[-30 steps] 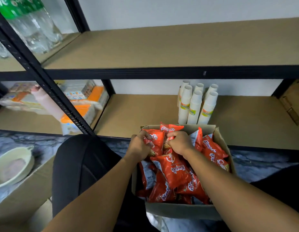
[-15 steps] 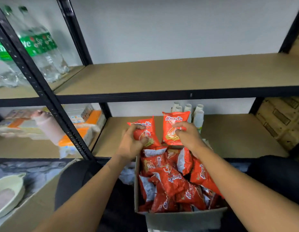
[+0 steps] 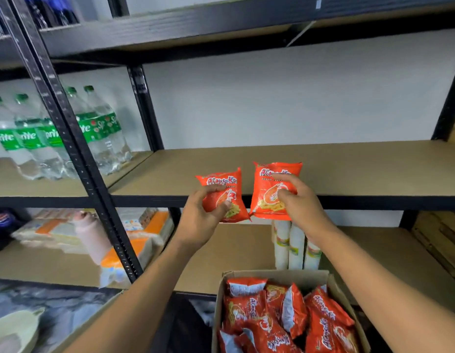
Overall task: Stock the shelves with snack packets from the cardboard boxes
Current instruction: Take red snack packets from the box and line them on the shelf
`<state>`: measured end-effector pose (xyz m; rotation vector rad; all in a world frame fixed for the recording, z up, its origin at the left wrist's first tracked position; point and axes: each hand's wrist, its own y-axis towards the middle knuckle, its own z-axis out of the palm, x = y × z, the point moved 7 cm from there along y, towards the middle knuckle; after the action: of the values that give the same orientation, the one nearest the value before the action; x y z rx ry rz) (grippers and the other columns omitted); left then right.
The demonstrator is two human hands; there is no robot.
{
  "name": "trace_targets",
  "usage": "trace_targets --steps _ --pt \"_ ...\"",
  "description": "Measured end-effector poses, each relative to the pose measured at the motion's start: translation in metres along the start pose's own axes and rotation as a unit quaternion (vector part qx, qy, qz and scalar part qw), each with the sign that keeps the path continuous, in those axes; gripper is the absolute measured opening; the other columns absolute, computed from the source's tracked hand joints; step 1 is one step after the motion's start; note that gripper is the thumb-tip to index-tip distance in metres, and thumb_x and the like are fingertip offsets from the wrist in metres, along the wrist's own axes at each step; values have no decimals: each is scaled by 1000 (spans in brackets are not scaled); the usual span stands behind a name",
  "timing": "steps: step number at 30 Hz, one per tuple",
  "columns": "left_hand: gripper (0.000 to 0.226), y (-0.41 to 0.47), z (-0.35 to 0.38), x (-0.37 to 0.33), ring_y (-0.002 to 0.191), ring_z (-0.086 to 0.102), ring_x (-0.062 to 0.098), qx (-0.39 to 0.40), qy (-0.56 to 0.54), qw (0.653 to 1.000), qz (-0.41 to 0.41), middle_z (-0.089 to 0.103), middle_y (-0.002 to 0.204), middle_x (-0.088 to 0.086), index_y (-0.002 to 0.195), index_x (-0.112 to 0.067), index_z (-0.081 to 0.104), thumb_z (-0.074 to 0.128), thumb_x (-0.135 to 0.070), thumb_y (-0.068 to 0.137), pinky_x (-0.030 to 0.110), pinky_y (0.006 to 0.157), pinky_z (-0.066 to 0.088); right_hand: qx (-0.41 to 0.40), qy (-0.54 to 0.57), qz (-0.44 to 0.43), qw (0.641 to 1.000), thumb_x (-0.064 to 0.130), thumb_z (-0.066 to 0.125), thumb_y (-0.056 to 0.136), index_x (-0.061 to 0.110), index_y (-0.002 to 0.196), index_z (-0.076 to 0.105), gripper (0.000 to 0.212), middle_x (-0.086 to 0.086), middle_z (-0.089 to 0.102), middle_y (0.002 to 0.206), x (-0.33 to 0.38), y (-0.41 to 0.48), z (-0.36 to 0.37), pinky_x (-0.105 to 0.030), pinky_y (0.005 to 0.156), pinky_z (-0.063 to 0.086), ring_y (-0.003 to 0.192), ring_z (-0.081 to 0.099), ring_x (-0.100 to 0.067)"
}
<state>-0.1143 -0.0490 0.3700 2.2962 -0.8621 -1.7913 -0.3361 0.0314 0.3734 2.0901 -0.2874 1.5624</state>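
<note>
- Your left hand (image 3: pixel 198 220) grips one red snack packet (image 3: pixel 225 197), fingers curled round it.
- Your right hand (image 3: pixel 301 202) pinches another packet (image 3: pixel 269 192).
- Both packets hang before the middle shelf (image 3: pixel 361 169), above the cardboard box (image 3: pixel 292 275).

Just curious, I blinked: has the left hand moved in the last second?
Yes. The left hand has risen out of the box, up to the shelf edge, holding a packet.

Single head-worn view — faces forward at middle shelf (image 3: pixel 348 169), close; cardboard box (image 3: pixel 305 276) at bottom edge.
</note>
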Motion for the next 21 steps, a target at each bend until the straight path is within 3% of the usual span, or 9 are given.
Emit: trace_targets --steps 2,4,6,9,11,15,21 --pt "26 15 -9 5 108 63 13 -17 9 1000 -5 56 125 -5 107 -43 64 76 -31 86 31 86 59 -8 11 -12 1000 16 55 93 42 112 65 34 -2 69 98 9 14 4 -37 72 52 82 63 -31" --pt "29 31 -18 12 110 62 17 -23 15 1000 -10 52 125 -7 106 -45 64 77 -32 84 39 87 59 -10 7 -23 1000 15 59 91 43 110 65 34 -1 70 95 15 30 12 -32 71 51 76 62 -23" --pt "37 49 -27 20 110 62 22 -23 17 999 -18 50 125 1 109 -47 63 77 -28 82 42 90 58 -2 -6 -30 1000 12 59 91 41 114 65 37 6 69 94 18 47 22 -22 64 48 69 60 -9" --pt "44 81 -47 36 114 50 17 -50 53 997 -33 46 113 2 109 -49 59 71 -14 86 30 96 51 10 6 -31 999 9 60 90 43 113 65 41 9 69 101 16 78 45 -21 67 51 74 64 -6" --pt "43 102 -61 46 109 57 15 -60 33 997 -31 56 111 2 111 -42 60 70 -8 87 25 89 54 21 18 -28 999 7 60 90 43 113 65 43 6 69 107 13 101 65 -26 72 54 84 67 -11" --pt "36 141 -87 75 84 68 -1 -77 -3 996 -46 65 105 -6 110 -27 62 70 -1 87 19 74 57 46 14 -41 998 4 58 93 38 122 63 44 3 64 121 9 148 107 -22 73 53 101 66 -14" --pt "42 208 -126 136 94 68 17 -129 35 987 -90 67 109 -3 100 -37 62 72 -2 81 40 82 60 55 5 -65 996 0 55 93 37 120 64 47 1 63 123 -5 230 168 -22 73 56 100 66 -11"
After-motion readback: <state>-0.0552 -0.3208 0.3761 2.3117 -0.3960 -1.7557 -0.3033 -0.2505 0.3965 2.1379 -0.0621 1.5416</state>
